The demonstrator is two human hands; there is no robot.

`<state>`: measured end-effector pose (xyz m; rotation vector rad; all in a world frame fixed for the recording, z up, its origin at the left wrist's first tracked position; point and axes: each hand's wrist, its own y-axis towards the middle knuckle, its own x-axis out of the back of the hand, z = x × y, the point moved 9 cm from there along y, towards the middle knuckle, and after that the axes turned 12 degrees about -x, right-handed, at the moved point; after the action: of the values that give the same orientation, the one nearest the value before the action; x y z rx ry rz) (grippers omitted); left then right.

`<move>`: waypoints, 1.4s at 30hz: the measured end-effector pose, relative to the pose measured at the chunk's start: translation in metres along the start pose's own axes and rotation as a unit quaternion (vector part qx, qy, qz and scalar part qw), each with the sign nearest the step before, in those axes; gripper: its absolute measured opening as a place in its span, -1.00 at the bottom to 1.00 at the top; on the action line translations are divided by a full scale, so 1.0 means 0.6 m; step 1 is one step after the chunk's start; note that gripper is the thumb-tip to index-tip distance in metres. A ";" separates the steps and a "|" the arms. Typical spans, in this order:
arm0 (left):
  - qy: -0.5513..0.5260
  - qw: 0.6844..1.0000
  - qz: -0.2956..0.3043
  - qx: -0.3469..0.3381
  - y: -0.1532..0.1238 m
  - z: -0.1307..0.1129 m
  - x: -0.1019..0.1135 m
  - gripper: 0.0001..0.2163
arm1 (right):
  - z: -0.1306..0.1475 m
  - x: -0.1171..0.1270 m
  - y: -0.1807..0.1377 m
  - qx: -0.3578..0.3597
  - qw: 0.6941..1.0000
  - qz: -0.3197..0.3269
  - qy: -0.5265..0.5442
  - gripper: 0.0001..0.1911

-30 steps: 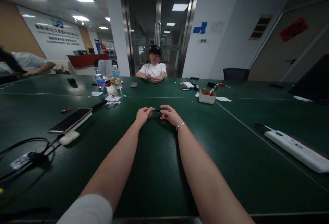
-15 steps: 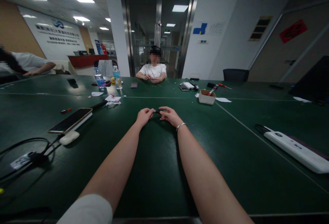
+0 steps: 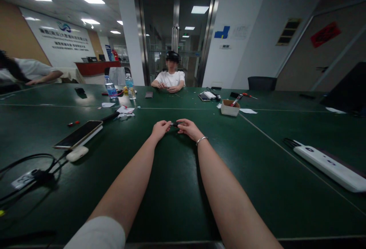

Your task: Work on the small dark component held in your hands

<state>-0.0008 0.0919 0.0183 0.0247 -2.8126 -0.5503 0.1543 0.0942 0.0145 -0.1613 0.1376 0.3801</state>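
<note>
Both my arms stretch out over the dark green table (image 3: 177, 188). My left hand (image 3: 160, 129) and my right hand (image 3: 188, 128) meet at mid-table, fingers pinched together on a small dark object (image 3: 175, 124) held between them. It is too small to name. A thin bracelet circles my right wrist.
A phone (image 3: 77, 134) on a white case, a white pod and black cables lie at the left. A white power strip (image 3: 328, 167) lies at the right. A small cardboard box (image 3: 230, 107), water bottles (image 3: 111, 88) and papers stand further back. A person (image 3: 170, 77) sits across the table.
My hands have drawn slightly closer together on the small object; otherwise nothing has moved.
</note>
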 end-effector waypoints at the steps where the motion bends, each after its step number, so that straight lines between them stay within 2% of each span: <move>1: 0.005 1.000 0.002 -0.002 0.001 0.002 0.000 -0.66 | 0.000 0.000 0.000 0.002 1.000 0.003 0.000 -0.71; 9: 0.023 1.000 0.005 -0.004 0.003 0.006 0.003 -0.64 | -0.002 -0.001 0.004 0.011 1.000 0.015 -0.003 -0.65; 16: 0.024 1.000 -0.016 0.001 0.004 0.010 0.008 -0.63 | 0.004 -0.003 0.002 0.031 0.999 0.004 -0.010 -0.65; 25: 0.082 0.997 -0.005 0.003 0.005 0.005 0.008 -0.61 | 0.006 -0.006 0.000 0.042 0.999 -0.004 -0.025 -0.66; 32: 0.006 1.000 -0.007 0.000 0.005 0.006 0.002 -0.64 | 0.008 -0.006 -0.003 0.030 0.999 -0.007 -0.009 -0.67; 37: -0.042 0.999 0.007 -0.019 -0.003 -0.015 -0.006 -0.71 | 0.002 -0.002 -0.002 -0.012 0.999 -0.032 0.004 -0.89; 39: -0.065 0.997 0.003 -0.034 -0.006 -0.025 -0.007 -0.76 | 0.001 -0.002 -0.002 -0.019 0.999 -0.041 0.001 -0.82; 42: -0.093 0.995 -0.001 -0.029 -0.008 -0.026 -0.009 -0.66 | 0.002 -0.003 -0.002 -0.022 0.999 -0.044 -0.001 -0.80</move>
<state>0.0084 0.0822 0.0293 -0.0365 -2.9756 -0.6684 0.1531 0.0927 0.0159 -0.2099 0.1196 0.2948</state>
